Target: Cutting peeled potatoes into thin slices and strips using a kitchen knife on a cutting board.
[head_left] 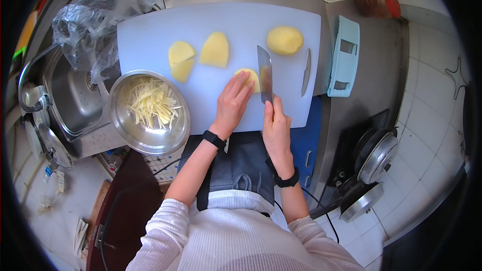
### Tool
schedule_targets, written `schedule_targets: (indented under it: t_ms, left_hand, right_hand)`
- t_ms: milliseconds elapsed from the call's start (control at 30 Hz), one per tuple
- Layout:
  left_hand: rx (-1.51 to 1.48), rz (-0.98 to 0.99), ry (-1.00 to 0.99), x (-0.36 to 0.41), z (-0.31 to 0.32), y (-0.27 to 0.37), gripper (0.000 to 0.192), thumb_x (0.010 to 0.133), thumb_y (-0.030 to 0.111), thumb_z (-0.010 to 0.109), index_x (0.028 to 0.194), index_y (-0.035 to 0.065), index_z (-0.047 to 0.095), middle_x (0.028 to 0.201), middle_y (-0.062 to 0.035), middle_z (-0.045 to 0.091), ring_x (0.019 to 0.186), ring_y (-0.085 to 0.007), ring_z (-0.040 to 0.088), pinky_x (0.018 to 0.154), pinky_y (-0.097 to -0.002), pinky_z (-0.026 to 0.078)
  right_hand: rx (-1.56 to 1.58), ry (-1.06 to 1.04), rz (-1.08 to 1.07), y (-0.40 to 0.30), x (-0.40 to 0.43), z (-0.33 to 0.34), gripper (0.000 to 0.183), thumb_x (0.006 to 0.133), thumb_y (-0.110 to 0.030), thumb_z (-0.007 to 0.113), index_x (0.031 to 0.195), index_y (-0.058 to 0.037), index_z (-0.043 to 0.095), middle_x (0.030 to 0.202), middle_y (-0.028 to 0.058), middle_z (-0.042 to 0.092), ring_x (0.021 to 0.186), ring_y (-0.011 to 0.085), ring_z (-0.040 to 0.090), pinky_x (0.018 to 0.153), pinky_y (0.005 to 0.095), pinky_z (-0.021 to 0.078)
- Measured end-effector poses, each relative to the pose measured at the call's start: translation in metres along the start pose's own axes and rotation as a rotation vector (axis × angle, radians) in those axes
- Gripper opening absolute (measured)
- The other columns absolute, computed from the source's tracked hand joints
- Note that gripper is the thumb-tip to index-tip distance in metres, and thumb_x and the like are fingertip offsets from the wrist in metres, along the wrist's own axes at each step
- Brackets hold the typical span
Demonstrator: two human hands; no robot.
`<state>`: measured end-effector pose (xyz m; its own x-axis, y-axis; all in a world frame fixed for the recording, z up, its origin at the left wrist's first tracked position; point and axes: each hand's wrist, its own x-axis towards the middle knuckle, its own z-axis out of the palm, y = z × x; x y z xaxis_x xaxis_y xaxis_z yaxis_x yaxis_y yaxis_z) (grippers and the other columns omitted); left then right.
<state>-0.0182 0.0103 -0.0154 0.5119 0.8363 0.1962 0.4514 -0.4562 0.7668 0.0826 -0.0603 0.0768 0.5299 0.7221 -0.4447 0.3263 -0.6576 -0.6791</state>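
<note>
My left hand point(234, 99) presses its fingertips on a peeled potato piece point(255, 79), holding it against the white cutting board point(150, 30). In my right hand point(276, 124) is a kitchen knife point(265, 73), its broad blade upright just right of that piece. The hand hides part of the potato piece. Farther up the board lie another cut potato chunk point(215, 51) and, left of it, two smaller pieces point(182, 60) side by side. A whole peeled potato point(285, 40) rests near the upper right corner.
A steel bowl point(120, 128) with potato strips point(152, 103) overlaps the board's lower left. Beyond it are a sink point(71, 94) and clear plastic bags point(90, 19). Rightward lie a light-blue slicer frame point(345, 56), a red-lidded jar point(376, 4) and lidded pans point(378, 158).
</note>
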Motion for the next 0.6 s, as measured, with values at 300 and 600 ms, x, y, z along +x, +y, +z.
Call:
schedule_targets:
  t_ms: [300, 600]
  left_hand:
    - [-0.010, 0.009, 0.015, -0.001, -0.001, -0.001, 0.022, 0.080, 0.000, 0.071, 0.102, 0.0013, 0.069, 0.119, -0.0102, 0.064, 0.116, -0.0303, 0.060, 0.092, -0.0400, 0.053]
    - [-0.005, 0.024, 0.023, 0.000, 0.000, -0.001, 0.022, 0.080, 0.000, 0.071, 0.101, 0.0010, 0.068, 0.118, -0.0100, 0.064, 0.115, -0.0297, 0.060, 0.092, -0.0396, 0.053]
  right_hand:
    - [-0.030, -0.002, -0.017, 0.001, -0.003, 0.003, 0.027, 0.103, -0.019, 0.047, 0.123, -0.0014, 0.051, 0.069, 0.0252, 0.059, 0.067, 0.0450, 0.063, 0.055, 0.0446, 0.0461]
    - [-0.077, 0.067, -0.132, 0.009, -0.004, 0.010, 0.022, 0.103, -0.016, 0.047, 0.120, -0.0027, 0.052, 0.063, 0.0213, 0.053, 0.058, 0.0405, 0.061, 0.049, 0.0419, 0.0420]
